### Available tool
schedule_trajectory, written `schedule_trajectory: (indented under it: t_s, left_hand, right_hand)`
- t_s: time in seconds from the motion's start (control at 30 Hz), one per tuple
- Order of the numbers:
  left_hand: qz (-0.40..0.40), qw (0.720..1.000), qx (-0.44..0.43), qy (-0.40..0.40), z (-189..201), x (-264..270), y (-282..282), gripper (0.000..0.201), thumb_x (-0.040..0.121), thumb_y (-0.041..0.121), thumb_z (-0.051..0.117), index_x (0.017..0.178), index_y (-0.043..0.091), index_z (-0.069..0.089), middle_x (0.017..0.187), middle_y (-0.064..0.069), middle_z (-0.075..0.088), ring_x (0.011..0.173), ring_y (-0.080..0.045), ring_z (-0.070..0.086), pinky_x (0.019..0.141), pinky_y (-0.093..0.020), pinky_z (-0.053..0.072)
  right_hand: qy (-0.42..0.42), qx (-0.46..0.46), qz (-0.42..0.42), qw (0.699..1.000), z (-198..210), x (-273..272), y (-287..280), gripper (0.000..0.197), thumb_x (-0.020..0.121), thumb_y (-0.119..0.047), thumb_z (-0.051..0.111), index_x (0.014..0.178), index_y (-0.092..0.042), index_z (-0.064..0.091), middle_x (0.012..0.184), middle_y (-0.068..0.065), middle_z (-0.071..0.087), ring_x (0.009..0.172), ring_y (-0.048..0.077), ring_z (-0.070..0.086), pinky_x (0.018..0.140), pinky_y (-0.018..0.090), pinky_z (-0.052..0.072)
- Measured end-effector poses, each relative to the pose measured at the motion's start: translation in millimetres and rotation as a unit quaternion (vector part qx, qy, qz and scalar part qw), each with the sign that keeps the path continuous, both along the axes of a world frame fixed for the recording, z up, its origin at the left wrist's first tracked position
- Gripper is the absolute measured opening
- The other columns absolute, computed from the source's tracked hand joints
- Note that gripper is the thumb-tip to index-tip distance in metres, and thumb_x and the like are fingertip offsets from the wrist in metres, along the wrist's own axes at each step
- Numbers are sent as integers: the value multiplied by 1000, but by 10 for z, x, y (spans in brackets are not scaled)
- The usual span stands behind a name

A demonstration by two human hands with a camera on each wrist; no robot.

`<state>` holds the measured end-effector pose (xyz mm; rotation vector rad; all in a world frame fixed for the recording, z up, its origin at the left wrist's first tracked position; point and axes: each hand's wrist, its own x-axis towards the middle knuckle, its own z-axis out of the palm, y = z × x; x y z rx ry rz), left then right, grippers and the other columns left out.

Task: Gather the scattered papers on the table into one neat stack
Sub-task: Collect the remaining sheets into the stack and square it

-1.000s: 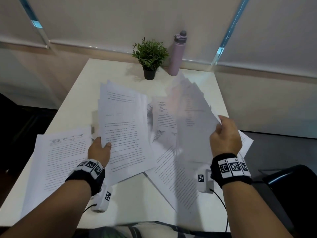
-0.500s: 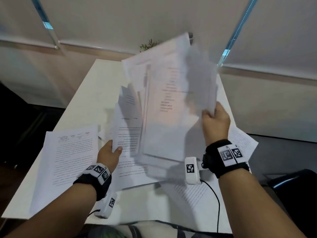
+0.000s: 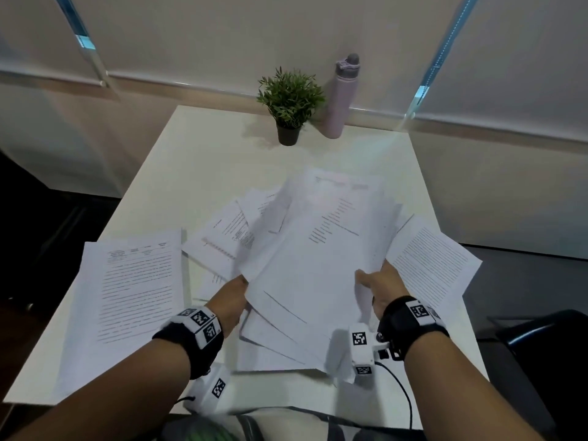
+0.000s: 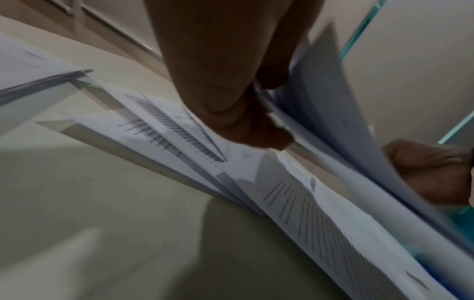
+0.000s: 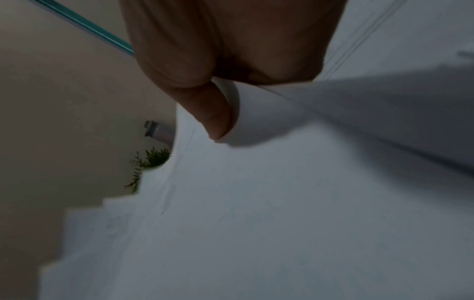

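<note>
**Fig. Both hands lowering a loose bundle of papers toward the tabletop.**

My left hand (image 3: 234, 300) grips the bundle (image 3: 318, 265) at its 9 o'clock edge, fingers (image 4: 259, 130) curled round it; my right hand (image 3: 380, 286) pinches the 3 o'clock edge, thumb on top. The bundle hangs fanned over the middle of the tabletop (image 3: 203, 160). To do this well I would, I judge, stand it on its near edge, loosen both grips and tap it square before collecting the sheet (image 3: 133, 281) at 9 o'clock and the sheet (image 3: 429, 265) at 3 o'clock. Hidden: my right fingers under the paper, the sheet count, whatever lies beneath the bundle. Print is blurred.
</note>
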<state>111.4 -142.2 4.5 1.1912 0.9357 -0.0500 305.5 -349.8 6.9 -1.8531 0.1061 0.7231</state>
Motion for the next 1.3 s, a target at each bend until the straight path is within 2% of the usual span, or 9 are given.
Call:
schedule_trajectory:
  t_s: [0.23, 0.37, 0.57, 0.7, 0.8, 0.9, 1.0, 1.2, 1.3]
  left_hand:
    - [-24, 957, 174, 232, -360, 32, 309, 38, 79, 30, 55, 117, 31, 60, 124, -9, 53, 97, -29, 61, 86, -41, 57]
    - [-37, 965, 157, 206, -441, 134, 315, 50, 76, 32, 59, 126, 27, 56, 132, -10, 53, 110, -31, 58, 96, -43, 52]
    - [-80, 942, 236, 226, -340, 248, 226, 59, 85, 38, 61, 135, 9, 48, 146, -11, 44, 133, -30, 42, 111, -37, 32]
    - [18, 938, 288, 193, -256, 254, 201, 37, 84, 17, 63, 119, 8, 55, 120, -16, 59, 90, -28, 58, 77, -30, 45]
    - [47, 934, 323, 143, -300, 233, 254, 33, 81, -3, 52, 113, 9, 53, 97, -8, 56, 66, -14, 48, 56, -22, 38]
    - [7, 933, 339, 121, -370, 166, 363, 46, 79, -11, 44, 114, 16, 55, 118, -8, 55, 81, -19, 52, 69, -26, 43]
    - [-67, 935, 324, 129, -426, 89, 479, 56, 76, -14, 39, 112, 25, 57, 112, -7, 59, 68, -23, 56, 56, -30, 50]
    - [-152, 935, 287, 145, -478, -56, 581, 62, 76, -15, 35, 107, 35, 55, 109, -10, 62, 72, -28, 60, 59, -35, 53]
    - [-122, 949, 262, 128, -452, -54, 545, 61, 86, -5, 42, 135, 32, 39, 131, -12, 53, 92, -29, 61, 76, -31, 51]
  right_hand:
    - [-69, -156, 38, 985, 3, 211, -454, 20, 83, -4, 58, 103, -8, 61, 101, 21, 66, 92, 37, 62, 81, 42, 51]
    - [-78, -250, 87, 961, -185, 170, -586, 20, 83, -7, 58, 102, -3, 62, 95, 17, 64, 84, 32, 60, 71, 33, 49]
    - [-125, -368, 175, 905, -469, 52, -627, 16, 86, -23, 53, 101, -19, 54, 103, 9, 59, 96, 33, 58, 85, 44, 50]
    - [-114, -254, 131, 952, -265, 0, -607, 12, 88, -6, 52, 98, -11, 54, 87, 12, 58, 74, 26, 54, 64, 29, 46]
    - [-81, -138, 58, 985, -147, 47, -640, 19, 87, -2, 55, 101, -15, 56, 82, 8, 61, 71, 20, 56, 60, 26, 44]
    - [-39, -38, -47, 997, -173, 189, -663, 26, 85, 2, 59, 106, -13, 60, 94, 11, 68, 89, 32, 63, 82, 41, 52]
    - [-33, -28, -92, 995, -242, 284, -601, 40, 84, 0, 60, 122, -10, 56, 114, 14, 65, 106, 35, 60, 98, 50, 47]
    - [-51, -116, -77, 989, -373, 201, -342, 38, 81, 6, 51, 117, -3, 57, 102, 17, 63, 90, 32, 59, 79, 36, 49]
    - [-41, -149, -21, 988, -483, 56, -216, 33, 79, 10, 47, 108, -3, 58, 97, 18, 61, 85, 31, 56, 75, 35, 48]
